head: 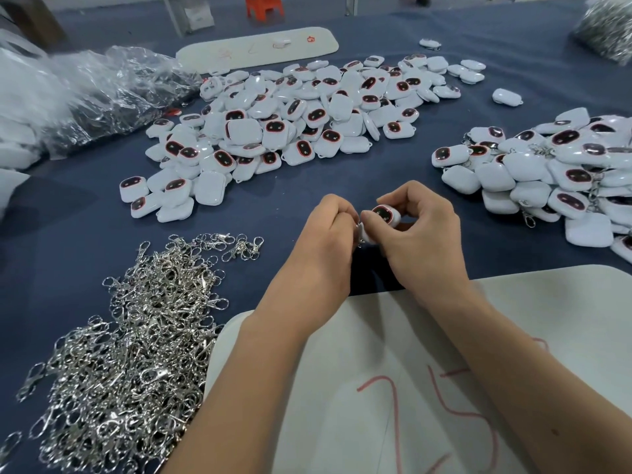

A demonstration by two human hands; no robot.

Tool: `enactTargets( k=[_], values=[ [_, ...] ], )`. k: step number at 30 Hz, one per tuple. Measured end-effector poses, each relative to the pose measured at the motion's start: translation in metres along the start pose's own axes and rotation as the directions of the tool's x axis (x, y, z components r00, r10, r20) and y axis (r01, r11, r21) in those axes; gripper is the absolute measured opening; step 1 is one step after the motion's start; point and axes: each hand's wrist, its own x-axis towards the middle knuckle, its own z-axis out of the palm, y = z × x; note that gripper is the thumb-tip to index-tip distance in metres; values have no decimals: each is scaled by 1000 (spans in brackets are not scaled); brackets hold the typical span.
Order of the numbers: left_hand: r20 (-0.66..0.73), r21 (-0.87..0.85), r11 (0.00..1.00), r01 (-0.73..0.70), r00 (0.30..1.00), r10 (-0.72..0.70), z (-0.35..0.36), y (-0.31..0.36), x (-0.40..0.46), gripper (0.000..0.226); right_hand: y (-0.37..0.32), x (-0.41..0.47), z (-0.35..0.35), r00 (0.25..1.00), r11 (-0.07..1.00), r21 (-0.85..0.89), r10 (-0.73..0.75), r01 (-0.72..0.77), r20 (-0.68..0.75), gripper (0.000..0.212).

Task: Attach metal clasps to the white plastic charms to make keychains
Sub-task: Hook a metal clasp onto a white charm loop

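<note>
White board [393, 388] underlies both hands [376, 234] pinching charm [384, 215], clasps [136, 336] left.

Even, diffuse light from overhead, fairly bright; no hard shadows. Soft dark shadow under the hands on the blue counter [266, 206], another faint one at far left edge. Small specular glints on the pile of metal clasps [136, 336], w/ white highlights on glossy charms [290, 111] in the centre heap. Clear plastic bag [102, 87] top left shows glare and smeared motion blur; top right corner also blurred. Wide-angle distortion: counter edges bow, forearms look stretched toward the bottom. Centre sharp, far background soft. Slight compression mush in the fine detail.
</note>
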Motion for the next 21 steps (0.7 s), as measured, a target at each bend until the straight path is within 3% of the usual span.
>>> enactTargets(
  k=[8,12,14,21],
  values=[
    [21,-88,994,62,998,-60,6,3,1,22,-1,-1,0,999,1000,-10,27,-27,-21,17],
    [45,-241,948,209,978,-204,4,3,1,16,-3,-1,0,1000,1000,13,14,-14,-21,14],
    [66,-295,917,268,963,-260,2,2,1,23,-3,-2,0,1000,1000,19,-7,8,-29,14],
    [83,-243,912,329,944,-319,1,5,-1,16,-4,-5,2,996,996,26,-87,87,-10,17]
  ],
)
